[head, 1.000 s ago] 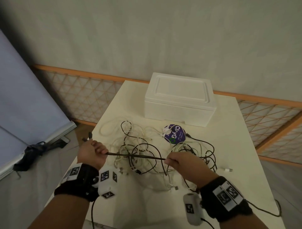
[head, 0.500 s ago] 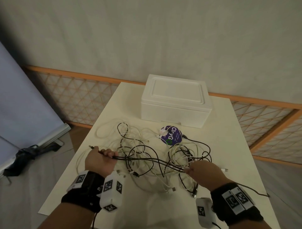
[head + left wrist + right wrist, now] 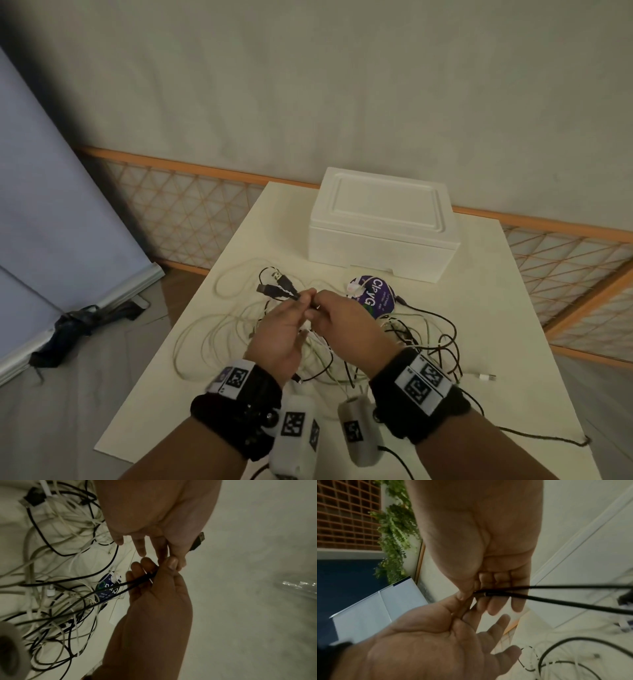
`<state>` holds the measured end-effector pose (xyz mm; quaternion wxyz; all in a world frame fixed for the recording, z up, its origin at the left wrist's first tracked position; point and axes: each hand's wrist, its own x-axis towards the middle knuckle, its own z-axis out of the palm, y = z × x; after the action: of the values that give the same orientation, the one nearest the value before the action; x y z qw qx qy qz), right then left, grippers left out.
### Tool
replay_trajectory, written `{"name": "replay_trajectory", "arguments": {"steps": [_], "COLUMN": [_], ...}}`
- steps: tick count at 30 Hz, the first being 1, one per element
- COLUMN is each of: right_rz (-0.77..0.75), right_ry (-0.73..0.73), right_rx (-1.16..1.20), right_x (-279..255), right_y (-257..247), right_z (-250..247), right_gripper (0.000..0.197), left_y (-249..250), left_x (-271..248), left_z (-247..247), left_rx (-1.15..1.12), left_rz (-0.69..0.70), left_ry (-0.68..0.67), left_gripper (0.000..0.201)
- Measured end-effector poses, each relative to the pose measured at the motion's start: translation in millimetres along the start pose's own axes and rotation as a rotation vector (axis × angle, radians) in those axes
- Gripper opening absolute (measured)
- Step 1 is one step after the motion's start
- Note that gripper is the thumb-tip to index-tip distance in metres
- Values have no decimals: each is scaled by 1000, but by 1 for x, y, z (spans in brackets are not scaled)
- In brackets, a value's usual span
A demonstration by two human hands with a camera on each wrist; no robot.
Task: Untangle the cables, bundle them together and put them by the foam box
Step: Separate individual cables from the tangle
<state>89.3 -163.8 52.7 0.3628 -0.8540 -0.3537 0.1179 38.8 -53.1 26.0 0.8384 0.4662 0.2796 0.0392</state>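
**Both hands pinch a doubled black cable above the tangle**

Head view shows the black cable (image 3: pixel 287 289) held up over the counter (image 3: pixel 513 308), its two USB plugs sticking out to the left past the fingertips. From the pinch two black strands run back down into the heap — the right wrist view shows them crossing the right hand's fingers (image 3: pixel 498 601) side by side. The left hand (image 3: pixel 279 337) nips the cable between thumb and forefinger, its other fingers loosely spread; the right hand (image 3: pixel 346 323) meets it fingertip to fingertip, thumb and forefinger closed on the same strands. In the left wrist view one plug (image 3: pixel 198 542) juts out behind the left hand's fingers.

Beneath the hands lies the tangle of cables (image 3: pixel 424 335), black and white loops overlapping, spread across the middle of the counter. A purple round label (image 3: pixel 375 296) sits among them, just in front of the foam box (image 3: pixel 380 219) — lid on, at the far end of the counter. One white plug (image 3: pixel 486 378) lies apart on the right.
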Motion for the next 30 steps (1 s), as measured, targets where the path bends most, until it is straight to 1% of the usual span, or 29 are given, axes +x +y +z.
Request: {"name": "replay_trajectory", "arguments": {"steps": [2,3,4,5,7,9,10,11,12,13,14,15,16,17,18,19,21,22,24,25,26,27,28,29,30], "right_rz": [5,9,15,28,62,106,134,156,173,186,201,220,237,255,263,259,223,206,211,228,248,275,297,309,305], "right_ry": [7,15,18,15,11,-1,-19,-43,-73,-102,-126,-144,-151,-151,-144,-135,-127,-130,-130,-129,-127,-123,-121,-121,-125], "right_rx": [84,113,133,153,164,176,181,173,145,113,90,86,97,121,150,176,193,189,205,214,216,212,210,202,166], "right_x": [0,0,-1,-1,-2,-2,-2,-2,-1,-1,0,0,1,1,1,0,-3,-4,-7,-8,-8,-8,-7,-6,-5], "right_y": [1,3,4,5,7,9,10,10,11,10,11,12,13,15,17,17,18,17,18,19,21,23,24,24,25], "right_z": [3,4,4,5,6,6,5,4,3,2,0,-2,-4,-6,-8,-10,-13,-12,-9,-6,-4,-2,-1,-1,-2], "right_gripper": [7,10,19,24,28,34,35,34,32,30,29,28,27,27,28,28,30,32,31,29,28,27,27,28,30], "left_y": [2,3,3,3,3,4,5,7,6,6,6,6,5,4,4,3,3,4,3,3,2,1,-1,-4,-5], "left_x": [0,-1,-2,-3,-3,-2,-2,-3,-5,-6,-6,-7,-4,-1,1,2,2,2,3,3,3,1,0,-2,-6], "left_z": [-4,-5,-7,-8,-9,-11,-13,-14,-14,-13,-13,-13,-15,-16,-17,-17,-17,-17,-16,-13,-10,-7,-6,-7,-7], "left_rx": [26,44,58,65,145,347,486,647,828,988,1078,1086,1044,955,815,661,378,259,93,62,92,193,370,596,837], "left_rz": [27,37,54,73,142,248,317,384,442,500,549,568,546,494,429,356,170,90,5,6,47,135,263,408,554], "left_ry": [-3,-10,-12,-16,0,28,23,12,8,11,9,0,-17,-40,-64,-88,-133,-159,-163,-146,-112,-75,-36,-20,-34], "left_gripper": [25,32,36,35,23,13,20,35,44,46,40,32,26,35,46,47,26,21,19,20,22,22,21,19,17]}}
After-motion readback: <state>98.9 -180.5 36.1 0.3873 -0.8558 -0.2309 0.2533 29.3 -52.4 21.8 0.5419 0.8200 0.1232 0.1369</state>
